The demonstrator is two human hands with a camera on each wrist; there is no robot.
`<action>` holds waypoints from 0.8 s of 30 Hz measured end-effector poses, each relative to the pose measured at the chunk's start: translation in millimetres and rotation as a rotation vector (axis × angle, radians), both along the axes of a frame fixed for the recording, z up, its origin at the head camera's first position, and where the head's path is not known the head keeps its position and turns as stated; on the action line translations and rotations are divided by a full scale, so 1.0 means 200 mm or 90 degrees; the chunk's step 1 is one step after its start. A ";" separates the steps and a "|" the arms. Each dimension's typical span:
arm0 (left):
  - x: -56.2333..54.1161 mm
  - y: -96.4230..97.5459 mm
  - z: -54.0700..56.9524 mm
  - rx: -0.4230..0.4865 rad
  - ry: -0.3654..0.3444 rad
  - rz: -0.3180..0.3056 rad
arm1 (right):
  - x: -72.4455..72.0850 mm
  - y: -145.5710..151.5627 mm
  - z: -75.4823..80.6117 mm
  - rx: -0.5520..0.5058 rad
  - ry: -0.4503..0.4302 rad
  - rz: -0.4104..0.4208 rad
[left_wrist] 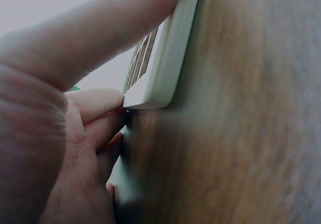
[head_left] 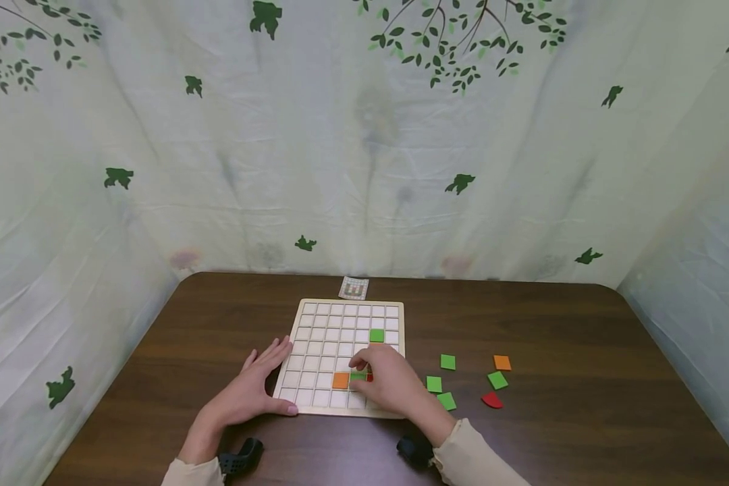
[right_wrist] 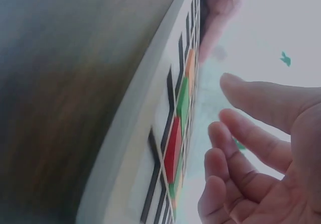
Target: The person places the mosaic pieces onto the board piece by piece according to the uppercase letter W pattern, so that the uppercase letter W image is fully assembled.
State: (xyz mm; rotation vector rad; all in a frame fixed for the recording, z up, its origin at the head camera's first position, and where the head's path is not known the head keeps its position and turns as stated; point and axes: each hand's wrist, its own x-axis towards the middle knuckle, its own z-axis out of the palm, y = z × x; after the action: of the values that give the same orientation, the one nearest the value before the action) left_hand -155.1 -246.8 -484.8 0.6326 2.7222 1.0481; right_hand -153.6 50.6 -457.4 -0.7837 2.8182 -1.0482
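Observation:
A pale grid board [head_left: 316, 347] with white squares lies on the brown table. My left hand [head_left: 249, 388] rests against its left side, fingers along the edge and thumb at the near-left corner. Over the lower right of the board hovers my right hand [head_left: 395, 383], with fingers loosely bent and, in the right wrist view, nothing between thumb and fingertips. Below those fingers sit an orange tile [head_left: 340, 381], a green tile [right_wrist: 183, 103] and a red piece [right_wrist: 173, 151] in one row. Farther up is another green tile [head_left: 376, 335], an orange sliver showing beneath it; the hand hides part of the board.
Right of the board lie several loose green tiles [head_left: 447, 362], an orange tile [head_left: 501, 363] and a red rounded piece [head_left: 492, 401]. A small printed card [head_left: 354, 288] lies behind the board. A white curtain [head_left: 340, 148] with leaf prints hangs beyond the table.

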 end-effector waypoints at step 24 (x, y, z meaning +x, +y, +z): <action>0.00 0.00 0.00 0.002 0.004 -0.002 | 0.05 0.49 0.02 -0.020 -0.039 -0.168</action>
State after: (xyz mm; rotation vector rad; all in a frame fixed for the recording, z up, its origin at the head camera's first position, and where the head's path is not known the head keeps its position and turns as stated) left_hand -155.2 -246.5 -484.4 0.6423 2.7245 1.0505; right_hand -143.6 147.9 -453.0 -0.3785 2.9153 -1.1295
